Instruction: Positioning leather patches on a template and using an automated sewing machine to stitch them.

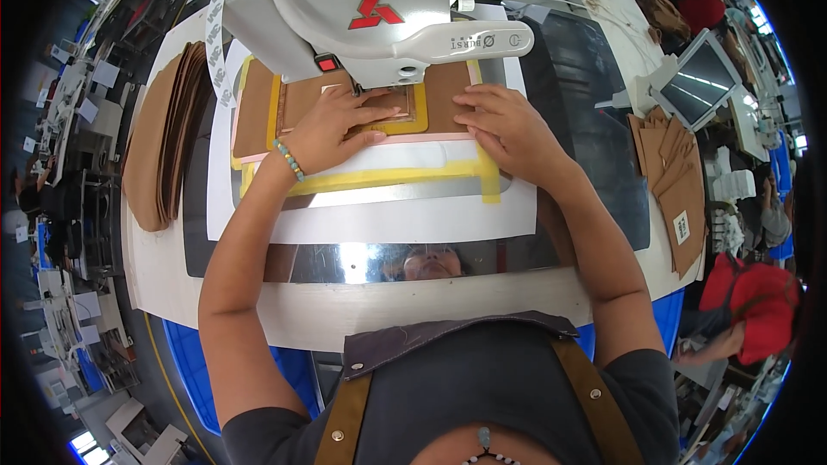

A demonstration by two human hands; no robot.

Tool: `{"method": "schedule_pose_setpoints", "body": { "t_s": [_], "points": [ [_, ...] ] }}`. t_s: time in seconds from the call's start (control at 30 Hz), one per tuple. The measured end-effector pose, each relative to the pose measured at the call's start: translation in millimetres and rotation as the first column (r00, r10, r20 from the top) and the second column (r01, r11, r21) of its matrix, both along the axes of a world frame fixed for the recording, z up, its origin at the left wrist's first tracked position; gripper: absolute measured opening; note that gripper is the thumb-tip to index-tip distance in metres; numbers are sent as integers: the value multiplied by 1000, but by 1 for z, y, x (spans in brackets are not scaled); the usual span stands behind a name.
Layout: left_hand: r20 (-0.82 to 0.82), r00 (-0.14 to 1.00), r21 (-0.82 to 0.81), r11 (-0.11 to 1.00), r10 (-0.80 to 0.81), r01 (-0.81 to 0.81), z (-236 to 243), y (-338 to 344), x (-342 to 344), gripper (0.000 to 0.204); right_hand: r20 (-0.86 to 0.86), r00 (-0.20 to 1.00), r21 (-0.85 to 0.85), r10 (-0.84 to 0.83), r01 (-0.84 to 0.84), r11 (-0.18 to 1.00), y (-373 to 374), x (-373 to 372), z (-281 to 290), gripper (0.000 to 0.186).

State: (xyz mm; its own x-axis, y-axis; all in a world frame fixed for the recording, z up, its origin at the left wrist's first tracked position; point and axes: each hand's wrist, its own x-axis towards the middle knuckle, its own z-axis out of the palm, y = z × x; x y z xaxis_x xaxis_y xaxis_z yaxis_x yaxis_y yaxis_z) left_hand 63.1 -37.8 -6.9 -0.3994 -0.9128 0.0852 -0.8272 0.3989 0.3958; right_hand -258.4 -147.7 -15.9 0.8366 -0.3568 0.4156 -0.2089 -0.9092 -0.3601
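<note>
A brown leather piece (448,99) lies in a yellow-taped template (388,176) under the head of a white sewing machine (362,9). My left hand (332,129) presses flat on the leather and template left of the needle area, fingers spread; a beaded bracelet is on its wrist. My right hand (508,125) presses flat on the leather's right part, fingers pointing left toward the machine's foot. Neither hand grips anything. The needle is hidden by the machine head.
A stack of brown leather pieces (164,142) stands at the table's left. More brown pieces (676,185) lie at the right beside a small control screen (702,82). A shiny metal plate (413,258) runs near the front edge. Another person in red (749,310) sits far right.
</note>
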Motion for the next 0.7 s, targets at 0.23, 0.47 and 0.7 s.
{"method": "schedule_pose_setpoints", "body": {
  "t_s": [0.23,0.47,0.7],
  "points": [
    [-70,979,78,980,191,-185,-6,-10,-4,49,24,1000,2,-10,10,1000,0,-3,-1,24],
    [-110,983,-61,986,149,-157,-15,-3,17,40,43,999,6,20,-21,1000,-3,-5,-6,24],
    [-177,801,-167,785,572,-597,-18,27,102,34,-31,988,-50,148,-150,987,12,15,2,19]
  ]
}}
